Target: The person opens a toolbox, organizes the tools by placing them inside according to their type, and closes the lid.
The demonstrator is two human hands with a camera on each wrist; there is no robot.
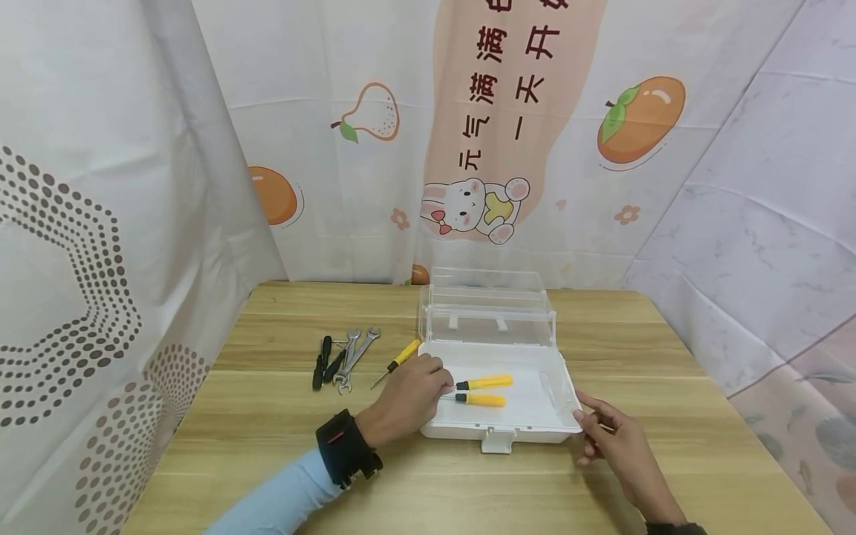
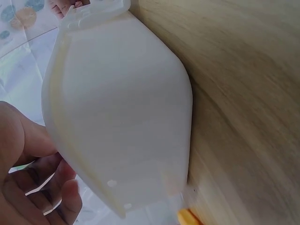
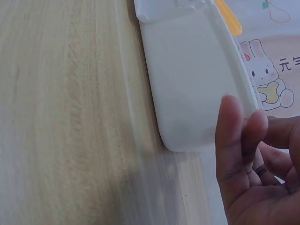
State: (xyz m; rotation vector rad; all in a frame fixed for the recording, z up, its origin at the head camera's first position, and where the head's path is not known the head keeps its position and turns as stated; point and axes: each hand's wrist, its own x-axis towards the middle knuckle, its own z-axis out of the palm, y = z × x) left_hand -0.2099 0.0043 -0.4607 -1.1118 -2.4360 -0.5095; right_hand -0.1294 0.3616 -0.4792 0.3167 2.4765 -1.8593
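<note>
A white plastic toolbox (image 1: 498, 429) stands with its clear lid (image 1: 491, 312) tipped back. Inside lie two screwdrivers with yellow handles, an upper one (image 1: 488, 382) and a lower one (image 1: 483, 400), both handles pointing right. My left hand (image 1: 411, 397) reaches over the box's left wall and its fingertips pinch the upper screwdriver's thin shaft. In the left wrist view the box wall (image 2: 122, 103) hides those fingertips. At the right end, my right hand (image 1: 615, 431) grips the rim between thumb and fingers; the right wrist view shows its fingers (image 3: 229, 140) against that corner.
Left of the box lie another yellow screwdriver (image 1: 404, 354), two wrenches (image 1: 360, 352) and several black-handled tools (image 1: 326, 353). The front latch (image 1: 498, 441) hangs down. Printed curtains (image 1: 321, 148) surround the wooden table (image 1: 267, 446).
</note>
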